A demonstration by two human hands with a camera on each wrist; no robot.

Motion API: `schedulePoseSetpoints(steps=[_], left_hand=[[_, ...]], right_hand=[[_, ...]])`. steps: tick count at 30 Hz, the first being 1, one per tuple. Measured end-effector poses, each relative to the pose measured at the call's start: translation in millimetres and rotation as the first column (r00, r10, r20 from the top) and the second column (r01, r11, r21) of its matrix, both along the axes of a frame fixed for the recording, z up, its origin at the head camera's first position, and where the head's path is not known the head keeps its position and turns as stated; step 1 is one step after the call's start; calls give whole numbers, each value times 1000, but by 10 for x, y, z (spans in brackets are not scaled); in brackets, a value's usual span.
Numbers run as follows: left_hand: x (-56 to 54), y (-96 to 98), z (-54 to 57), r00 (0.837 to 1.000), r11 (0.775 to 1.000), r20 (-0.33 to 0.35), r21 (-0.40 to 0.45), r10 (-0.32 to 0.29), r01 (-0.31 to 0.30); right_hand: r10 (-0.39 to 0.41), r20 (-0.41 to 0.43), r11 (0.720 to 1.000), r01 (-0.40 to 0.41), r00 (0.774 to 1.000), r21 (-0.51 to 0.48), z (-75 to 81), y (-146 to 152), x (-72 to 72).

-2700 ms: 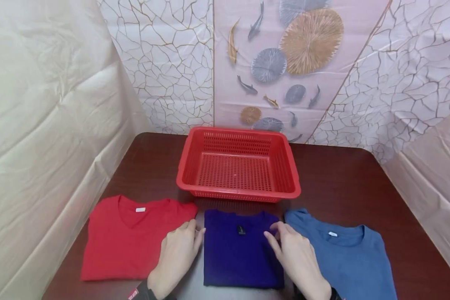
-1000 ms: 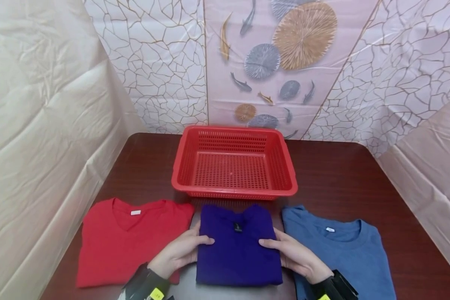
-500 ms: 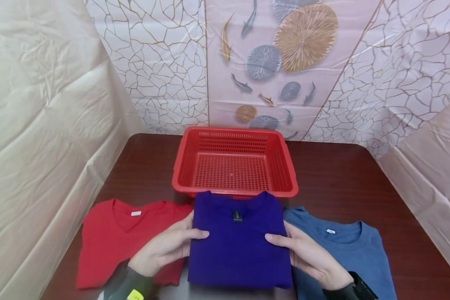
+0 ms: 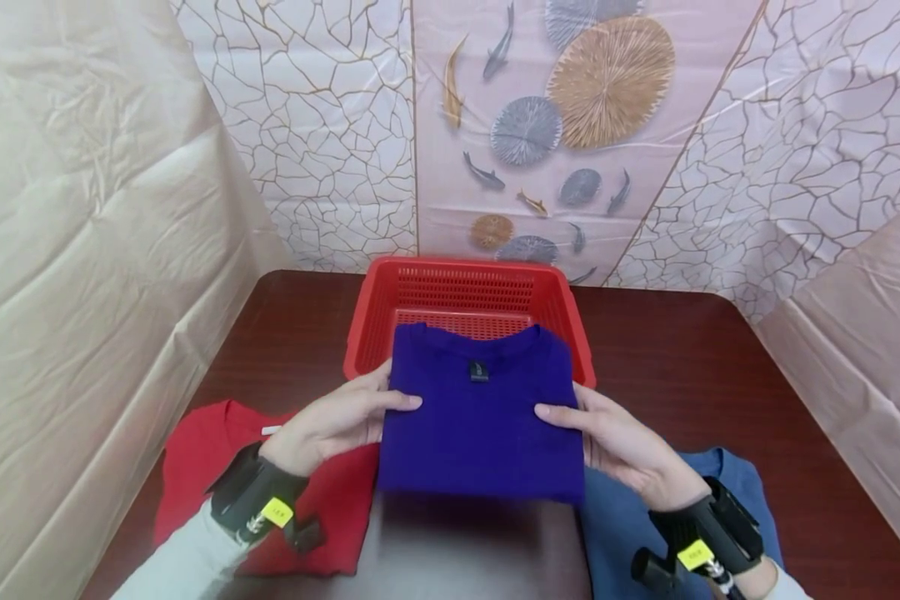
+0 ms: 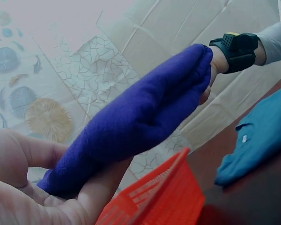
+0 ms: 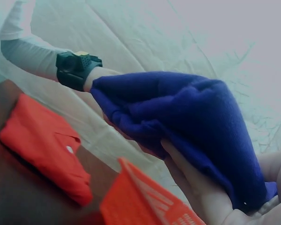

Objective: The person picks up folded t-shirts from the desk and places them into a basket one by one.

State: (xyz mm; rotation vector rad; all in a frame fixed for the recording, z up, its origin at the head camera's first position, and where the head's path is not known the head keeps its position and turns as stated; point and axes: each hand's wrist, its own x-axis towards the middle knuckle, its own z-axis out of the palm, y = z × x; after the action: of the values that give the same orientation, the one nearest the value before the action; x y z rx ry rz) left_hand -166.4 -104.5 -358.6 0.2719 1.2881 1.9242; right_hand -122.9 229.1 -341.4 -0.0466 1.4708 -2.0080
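Red shirt (image 4: 198,458) lies folded on my left, partly hidden in the head view. My left hand (image 4: 337,421) pinches the left edge of the folded purple shirt (image 4: 483,429), thumb on top, fingers beneath, parted only by the cloth's thickness. The purple shirt is raised above the table between my hands, its collar edge overlapping the red basket (image 4: 465,264) in the head view. My right hand (image 4: 630,442) grips the right edge likewise. Blue shirt (image 4: 738,483) lies at right, partly covered. Judgement: matched thumb heights and light, even sideways tension should limit sagging and slipping layers. Surface and room: cream cloth (image 4: 82,292) at left; dark red-brown table (image 4: 660,358), greyish nearest me, mat or glare uncertain; printed backdrop (image 4: 450,192) behind; pale creased cloth (image 4: 877,350) at right.
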Motion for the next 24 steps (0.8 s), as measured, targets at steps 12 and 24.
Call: schedulePoseSetpoints(steps=[12,24], left_hand=[[-728,167,174,999,997,-23,-63,36,-37],[-1385,421,-63,970,947,23,-221,243,-232]], right_hand=[[-60,35,998,59,998,39,185,59,-696],[-135,28,984,131,990,117,-117,85,-1421]])
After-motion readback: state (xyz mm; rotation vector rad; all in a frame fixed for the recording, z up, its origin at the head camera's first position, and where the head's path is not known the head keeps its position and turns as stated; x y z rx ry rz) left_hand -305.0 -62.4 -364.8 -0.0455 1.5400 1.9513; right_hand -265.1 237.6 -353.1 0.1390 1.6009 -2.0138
